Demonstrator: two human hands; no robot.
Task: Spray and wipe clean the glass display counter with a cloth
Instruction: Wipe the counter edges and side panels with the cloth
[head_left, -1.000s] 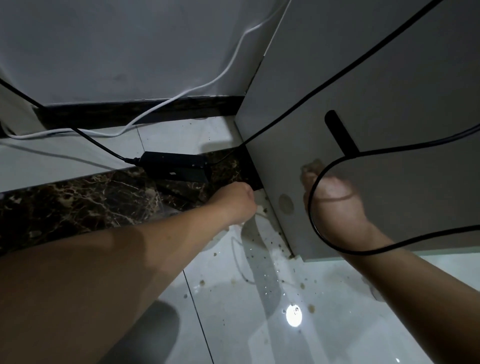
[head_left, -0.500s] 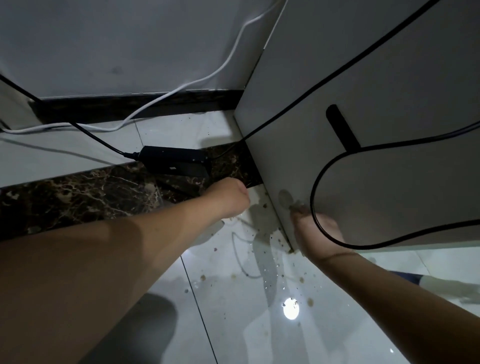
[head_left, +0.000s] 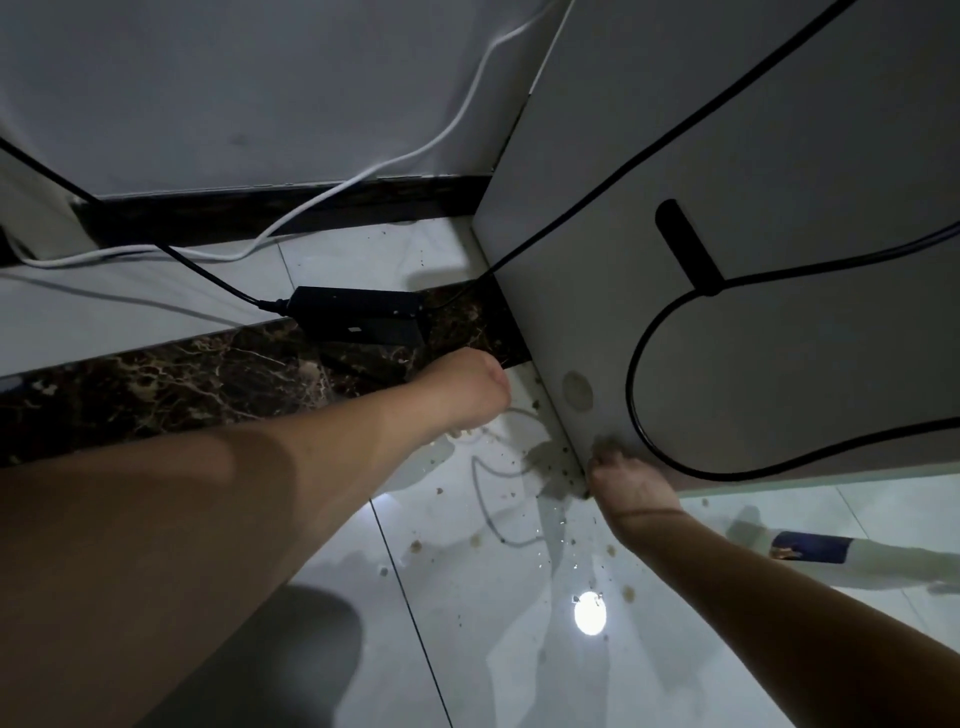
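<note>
Here's the counter's side panel (head_left: 779, 156), pale grey and matte, standing upright on the tiled floor (head_left: 467, 649), with its near lower corner right at the fingertips of the right hand (head_left: 631, 483). A black slot-shaped cutout (head_left: 685, 247) slants across it, and a faint round mark (head_left: 577, 391) sits low by the edge. Off right, on the floor just past the panel's bottom edge, a pale bottle (head_left: 810, 550) with a dark blue band lies lengthwise, too blurred to say more.

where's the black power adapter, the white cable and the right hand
black power adapter (head_left: 358, 317): head view, top face of its body
white cable (head_left: 332, 195): head view, middle of its sloping stretch
right hand (head_left: 631, 486): head view, back of the hand
</note>
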